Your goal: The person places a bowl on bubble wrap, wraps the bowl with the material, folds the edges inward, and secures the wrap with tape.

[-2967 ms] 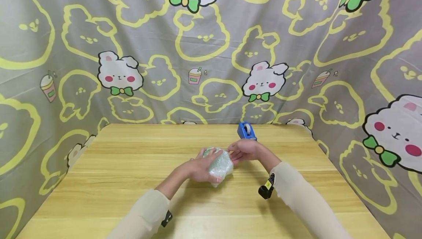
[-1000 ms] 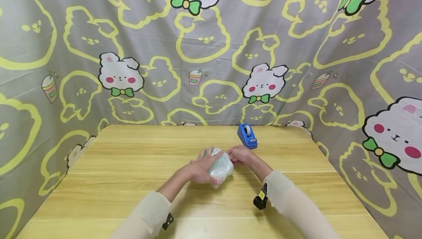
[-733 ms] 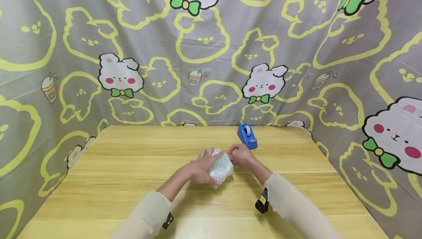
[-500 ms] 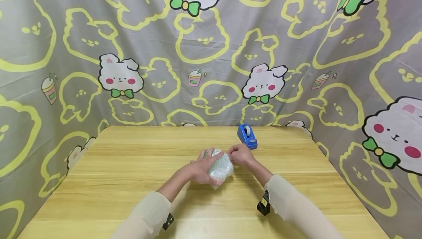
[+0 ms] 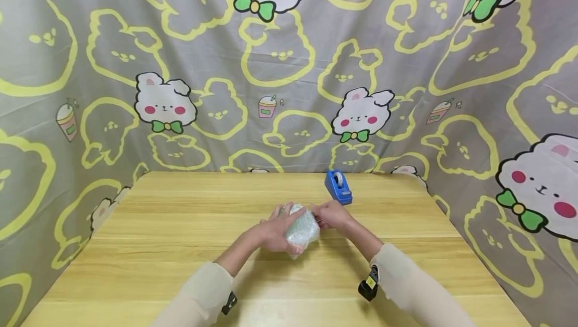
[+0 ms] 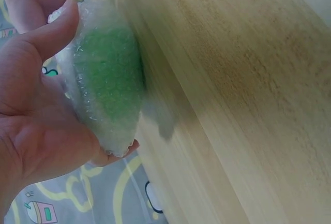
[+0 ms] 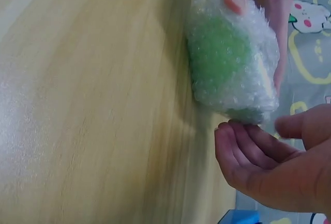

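On the wooden table lies a green object packed in bubble wrap (image 5: 303, 227); the green shows through the wrap in both wrist views, but its kind cannot be made out. My left hand (image 5: 274, 231) holds this bundle from the left, thumb at the near side and fingers spread over the top and far side. At the bundle's right end is my right hand (image 5: 333, 214). In the right wrist view, its bent fingers (image 7: 248, 149) touch or nearly touch the wrap's end, while the thumb (image 7: 302, 127) stands apart from them.
A blue tape dispenser (image 5: 338, 187) with a roll of clear tape stands beyond my right hand, near the table's back edge. A patterned curtain (image 5: 289, 66) encloses the table (image 5: 189, 216) at the back and sides.
My right hand's fingers were loosely extended, then bunched at the bundle's right edge; now the thumb stands apart and the forearm has shifted right. The left hand and bundle stay almost still.
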`<state>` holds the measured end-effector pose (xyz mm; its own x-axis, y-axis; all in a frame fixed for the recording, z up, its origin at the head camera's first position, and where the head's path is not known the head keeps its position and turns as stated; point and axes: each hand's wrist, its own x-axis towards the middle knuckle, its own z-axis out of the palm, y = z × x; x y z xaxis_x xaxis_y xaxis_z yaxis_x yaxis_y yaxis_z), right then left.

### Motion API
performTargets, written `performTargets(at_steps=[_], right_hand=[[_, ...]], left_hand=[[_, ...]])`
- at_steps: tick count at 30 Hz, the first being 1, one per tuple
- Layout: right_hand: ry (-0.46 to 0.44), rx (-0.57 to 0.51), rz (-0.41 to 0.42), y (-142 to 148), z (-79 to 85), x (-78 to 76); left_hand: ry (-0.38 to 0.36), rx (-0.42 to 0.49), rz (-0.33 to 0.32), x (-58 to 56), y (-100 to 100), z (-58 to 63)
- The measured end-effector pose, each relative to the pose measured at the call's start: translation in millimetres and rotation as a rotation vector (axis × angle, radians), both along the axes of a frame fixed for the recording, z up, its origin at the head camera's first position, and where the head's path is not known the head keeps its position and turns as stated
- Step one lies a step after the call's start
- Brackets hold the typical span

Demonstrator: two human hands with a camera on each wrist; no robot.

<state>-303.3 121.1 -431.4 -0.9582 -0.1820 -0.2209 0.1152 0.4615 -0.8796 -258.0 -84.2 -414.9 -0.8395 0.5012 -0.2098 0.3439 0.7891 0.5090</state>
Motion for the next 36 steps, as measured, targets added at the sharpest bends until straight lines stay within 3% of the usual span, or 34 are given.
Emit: performTargets(at_steps=[5,13,17,25,36], right_hand=[[0.119,0.083,-0.001,-1,0.6,4.6],[0.218,0.114,-0.046,-2,-5.2,7.8],[0.256,0.149,-0.039,-2,-7.1,9.2],[0.265,0.154,-0.010,-3,-6.5,11.0],[0.364,0.246,0.047,-6,-0.2,13.8]], left_hand=[[0.012,-0.001,-0.006,-1.0,0,-1.5],[0.025,0.033,0.012,0.0,0,-2.5],[0.018,0.085,0.039,0.9,1,-2.7],[0.045,0.040,0.025,2.7,0,-2.1],[0.093,0.038,0.042,7.6,-1,7.1]])
